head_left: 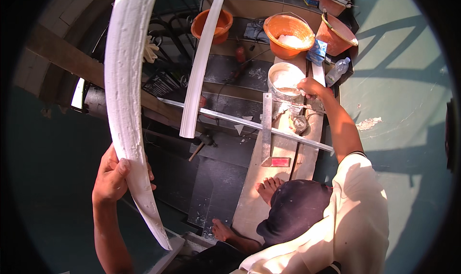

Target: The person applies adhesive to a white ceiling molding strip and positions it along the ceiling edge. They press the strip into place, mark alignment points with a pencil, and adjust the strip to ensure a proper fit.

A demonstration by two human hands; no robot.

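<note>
A long white plaster moulding [126, 77] rises along the left side, its rough face toward me. My left hand [113, 177] is closed around its lower part, thumb across the front; the top end runs out of view. Ahead to the right, my right hand [313, 88] reaches the rim of a whitish bucket [273, 89] with white paste [286, 78] inside. Its fingers are curled closed at the rim; what they grip is hidden. Below that bucket lie a round tape measure [298, 124] and a metal try square [266, 130] with a red patch on its stock.
A wooden plank [254, 197] carries the bucket and my bare foot [270, 190]. A metal bar [235, 118] crosses it. A second white moulding [204, 65] slants over dark steps. Orange buckets [270, 39] stand farther off, beside a plastic bottle [338, 71]. A hammer [199, 146] lies lower down.
</note>
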